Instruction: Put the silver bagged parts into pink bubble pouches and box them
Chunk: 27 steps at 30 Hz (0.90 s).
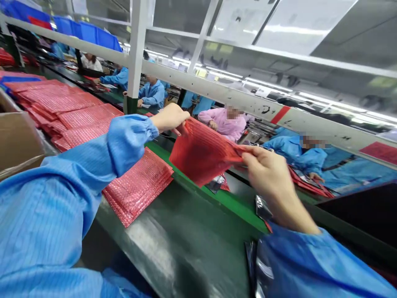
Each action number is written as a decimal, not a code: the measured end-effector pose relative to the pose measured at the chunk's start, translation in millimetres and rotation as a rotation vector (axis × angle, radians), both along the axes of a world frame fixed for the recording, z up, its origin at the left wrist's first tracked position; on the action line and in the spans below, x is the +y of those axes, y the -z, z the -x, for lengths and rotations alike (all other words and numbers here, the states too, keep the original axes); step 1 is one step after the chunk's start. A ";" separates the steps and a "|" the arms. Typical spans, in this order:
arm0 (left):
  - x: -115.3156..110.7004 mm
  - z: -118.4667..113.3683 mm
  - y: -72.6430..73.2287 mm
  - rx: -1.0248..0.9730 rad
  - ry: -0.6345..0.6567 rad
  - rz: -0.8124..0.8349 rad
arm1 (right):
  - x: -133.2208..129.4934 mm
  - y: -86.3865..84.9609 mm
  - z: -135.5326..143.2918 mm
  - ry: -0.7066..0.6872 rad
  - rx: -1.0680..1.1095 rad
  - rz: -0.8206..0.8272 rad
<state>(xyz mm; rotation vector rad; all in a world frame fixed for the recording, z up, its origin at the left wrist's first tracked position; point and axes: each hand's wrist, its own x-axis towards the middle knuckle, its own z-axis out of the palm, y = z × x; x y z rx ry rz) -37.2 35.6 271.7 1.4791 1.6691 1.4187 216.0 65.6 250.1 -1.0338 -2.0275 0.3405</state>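
Red bag (203,151) held aloft
The person's left hand (172,118) and right hand (266,167) pinch its ends (a bag stack (139,182) lies nearby).

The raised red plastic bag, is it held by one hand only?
No, the left hand and the right hand both grip this red bag.

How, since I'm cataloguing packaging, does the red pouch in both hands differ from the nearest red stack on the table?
The held pouch is raised, gripped by the left hand and right hand; the stack lies on the table. The held pouch hangs tilted and is bunched near the right hand; the stack lies flat. The held pouch looks like one piece; the stack shows several layers. Both are red.
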 end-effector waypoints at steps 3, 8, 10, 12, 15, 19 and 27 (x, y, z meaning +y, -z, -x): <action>-28.2 45.2 21.9 -0.049 -0.192 -0.140 | -5.7 33.8 48.1 -0.092 -0.108 -0.204; -106.5 85.4 130.1 -0.365 -0.545 0.122 | -51.1 142.8 126.2 -0.503 -0.526 -0.049; -128.7 88.4 176.3 -0.394 -0.608 0.199 | -67.0 180.2 148.2 -0.597 -0.575 -0.021; -143.4 87.6 208.9 -0.469 -0.645 0.219 | -77.7 203.8 157.8 -0.654 -0.578 -0.009; -156.3 81.3 225.0 -0.547 -0.693 0.180 | -82.2 216.3 148.2 -0.692 -0.541 0.021; -137.6 52.5 212.6 -0.217 -0.750 0.016 | -59.7 222.3 116.5 -0.638 -0.303 0.243; -19.9 -135.5 265.8 -0.041 0.084 0.037 | 79.7 256.9 7.2 0.179 -0.089 0.537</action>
